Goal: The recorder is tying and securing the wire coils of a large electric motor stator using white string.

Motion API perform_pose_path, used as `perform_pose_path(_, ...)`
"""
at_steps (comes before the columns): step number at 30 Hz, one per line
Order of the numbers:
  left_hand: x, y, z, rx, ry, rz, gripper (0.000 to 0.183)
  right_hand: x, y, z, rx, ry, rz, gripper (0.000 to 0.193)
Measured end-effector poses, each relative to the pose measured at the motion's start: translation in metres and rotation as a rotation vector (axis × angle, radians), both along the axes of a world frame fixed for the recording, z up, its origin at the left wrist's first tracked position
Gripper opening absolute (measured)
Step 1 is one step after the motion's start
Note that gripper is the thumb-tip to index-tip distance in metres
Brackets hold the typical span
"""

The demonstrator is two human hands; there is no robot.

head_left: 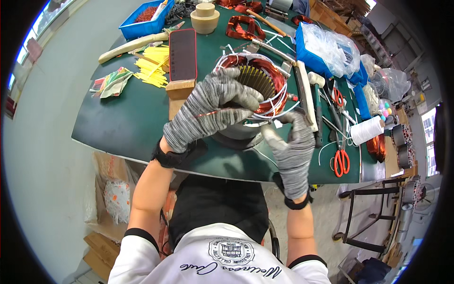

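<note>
A motor stator (231, 137) stands upright near the table's front edge. Copper windings (274, 71) ring its top, bound with white cord and white lead wires (286, 90). My left hand (213, 102), in a grey striped glove, curls over the near-left part of the windings, thumb and fingers closed there; what lies under them is hidden. At the near-right rim, my right hand (293, 149), gloved alike, has its thumb and fingers closed around a thin white cord (257, 124). The exact pinch point is partly covered. Loose cord trails down in front of the stator.
A phone (183, 54) leans on a wooden block, beside yellow strips (153, 66). Right of the stator lie a mallet (316, 80), red-handled scissors (339, 163) and a white thread spool (368, 130). Blue bins (312, 54) stand at the back right, copper coils (243, 27) behind.
</note>
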State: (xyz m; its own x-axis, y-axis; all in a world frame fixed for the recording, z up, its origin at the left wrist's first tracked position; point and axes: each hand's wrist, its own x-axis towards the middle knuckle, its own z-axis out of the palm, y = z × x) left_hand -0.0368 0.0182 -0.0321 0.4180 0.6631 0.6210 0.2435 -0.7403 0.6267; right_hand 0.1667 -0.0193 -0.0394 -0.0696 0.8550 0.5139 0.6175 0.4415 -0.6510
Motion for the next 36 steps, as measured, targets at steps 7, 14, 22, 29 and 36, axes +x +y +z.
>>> perform_pose_path(7,0.008,-0.002,-0.003,0.158,0.020,0.064,0.006,0.020,-0.007,0.004,-1.014,1.424,0.601,0.008)
perform_pose_path(14,0.020,-0.003,-0.015,0.258,0.007,0.201,0.018,0.032,0.020,0.057,-1.209,1.162,0.871,0.030)
perform_pose_path(22,0.027,-0.008,-0.012,0.256,-0.028,0.281,0.018,0.032,-0.007,0.047,-0.996,0.882,0.669,0.035)
perform_pose_path(29,0.028,-0.009,-0.013,0.318,0.064,0.284,0.022,0.025,-0.017,0.045,-0.889,0.766,0.565,0.036)
perform_pose_path(36,0.042,-0.008,-0.013,0.378,-0.004,0.404,0.015,0.026,-0.025,0.044,-0.842,0.623,0.467,0.033)
